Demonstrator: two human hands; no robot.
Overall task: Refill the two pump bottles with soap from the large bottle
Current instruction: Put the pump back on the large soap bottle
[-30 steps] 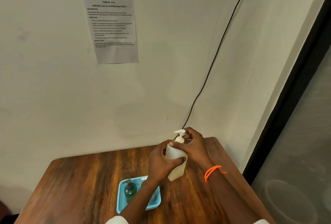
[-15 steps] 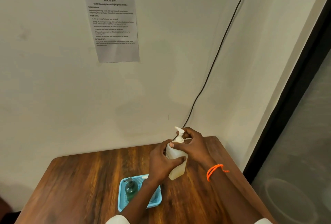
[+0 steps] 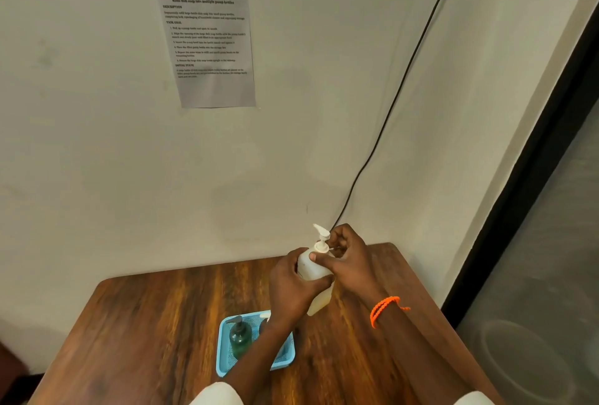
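Observation:
A large white bottle (image 3: 311, 270) with a white pump head (image 3: 321, 236) stands on the wooden table (image 3: 146, 323) near the back wall; pale yellowish liquid shows in its lower part. My left hand (image 3: 291, 294) grips its body. My right hand (image 3: 348, 262) holds it at the neck, thumb on the shoulder and fingers at the pump collar. A small dark green pump bottle (image 3: 240, 336) stands in a blue tray (image 3: 223, 362) in front. A second small bottle (image 3: 264, 320) in the tray is mostly hidden behind my left forearm.
A printed task sheet (image 3: 209, 41) hangs on the wall. A black cable (image 3: 402, 80) runs down the wall to behind the bottle. A dark frame and glass panel (image 3: 534, 242) stand to the right of the table.
The pump spout has turned and now points up and to the left. My right hand's fingers shifted around the collar. My left hand keeps its grip on the bottle.

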